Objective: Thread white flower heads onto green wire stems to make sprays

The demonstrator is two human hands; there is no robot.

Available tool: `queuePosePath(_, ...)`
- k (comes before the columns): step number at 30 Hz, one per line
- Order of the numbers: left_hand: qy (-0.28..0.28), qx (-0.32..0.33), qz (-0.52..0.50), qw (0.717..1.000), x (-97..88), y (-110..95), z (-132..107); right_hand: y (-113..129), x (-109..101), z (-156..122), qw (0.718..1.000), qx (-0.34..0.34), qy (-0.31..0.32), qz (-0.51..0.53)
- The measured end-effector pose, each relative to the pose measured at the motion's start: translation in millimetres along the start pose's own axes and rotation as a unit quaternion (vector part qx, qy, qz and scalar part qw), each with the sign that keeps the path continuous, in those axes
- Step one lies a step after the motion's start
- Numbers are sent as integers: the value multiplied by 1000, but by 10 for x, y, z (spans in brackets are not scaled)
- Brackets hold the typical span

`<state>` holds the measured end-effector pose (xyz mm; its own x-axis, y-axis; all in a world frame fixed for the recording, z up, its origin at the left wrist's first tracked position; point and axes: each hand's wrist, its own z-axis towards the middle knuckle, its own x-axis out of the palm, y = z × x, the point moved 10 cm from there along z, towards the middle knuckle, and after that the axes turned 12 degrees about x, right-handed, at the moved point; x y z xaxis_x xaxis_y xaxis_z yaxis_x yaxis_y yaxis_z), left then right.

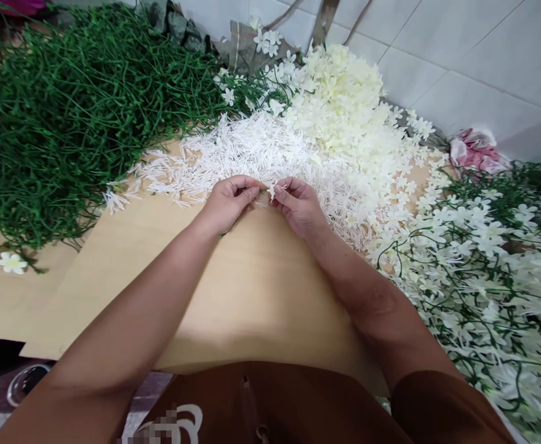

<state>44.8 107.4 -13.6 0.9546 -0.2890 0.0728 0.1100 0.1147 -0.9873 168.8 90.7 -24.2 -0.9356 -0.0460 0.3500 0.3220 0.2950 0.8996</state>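
Just before the white stamen heap [256, 148], the left hand [228, 200] mostly hides a thin green stem [224, 234] in its closed fingertips [252, 193]; the right hand [300, 208] pinches a small white floret [271, 189], its outline blurred. Both forearms [159, 287] angle inward above the tan board [251, 302]. Behind the heap rises a tiled wall [474, 49].

Green, thin, plastic-looking stems [80, 117]: semi-matt on my feed. Cream, petalled, cloth-like blossoms [344, 105]: matt. Tan, flat, wood-like table [242, 290]: smooth, soft sheen. Pale, straight-edged wall tiles [474, 49]: smooth, lightly glossy. Brown cloth garment [293, 401]: matt.
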Motion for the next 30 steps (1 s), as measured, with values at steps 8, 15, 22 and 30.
queuePosePath(8,-19,-7,-37,999,-19,60,2,-24,24,5,1000,1,5,1)
queuePosePath(15,-47,-17,-73,996,-7,42,-14,5,-3,-9,999,-30,-22,-20)
queuePosePath(22,-51,-3,-130,990,35,-17,-14,6,6,-7,998,-38,-25,-32)
queuePosePath(30,-4,1,-103,995,70,-123,-14,68,23,-49,996,-67,-38,-48)
